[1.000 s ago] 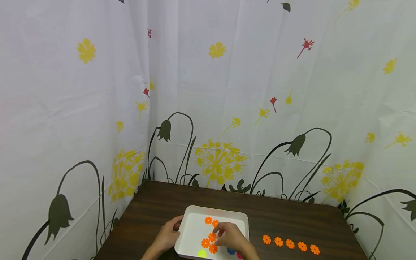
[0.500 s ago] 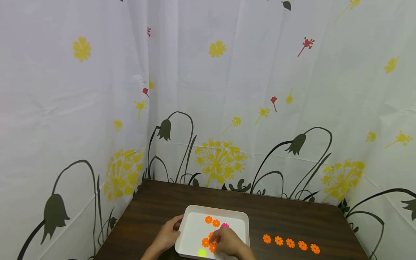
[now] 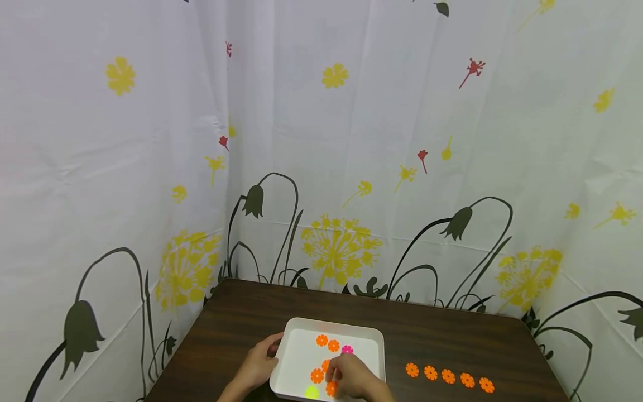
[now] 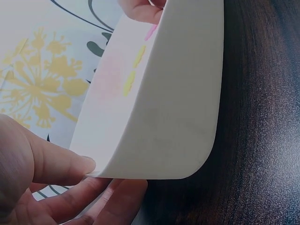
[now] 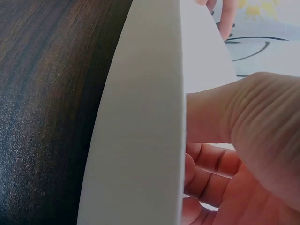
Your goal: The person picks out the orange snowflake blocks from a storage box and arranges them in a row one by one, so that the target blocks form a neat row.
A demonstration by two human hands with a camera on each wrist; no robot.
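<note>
A white tray [image 3: 296, 357] stands on the table, holding several orange flower-shaped pieces [image 3: 317, 376], a pink one [image 3: 347, 349] and a yellow-green one [image 3: 312, 392]. My left hand [image 3: 257, 365] grips the tray's left side; in the left wrist view the thumb [image 4: 70, 166] lies on the rim with fingers beneath. Inside the tray, my right hand [image 3: 354, 377] reaches down with bent fingers at an orange piece [image 3: 331, 389] near the front. The right wrist view shows its curled fingers [image 5: 206, 173], but the tray wall hides the fingertips, so a pinch cannot be confirmed.
Several orange flower pieces [image 3: 449, 377] lie in a spaced row on the dark wooden table [image 3: 402, 324], right of the tray. A white curtain [image 3: 321, 139] with printed flowers hangs behind the table and at its sides.
My right hand has shifted left and towards the tray's front, uncovering the pink piece. The orange piece by its fingertips has slid slightly frontward and right. My left hand stays put.
</note>
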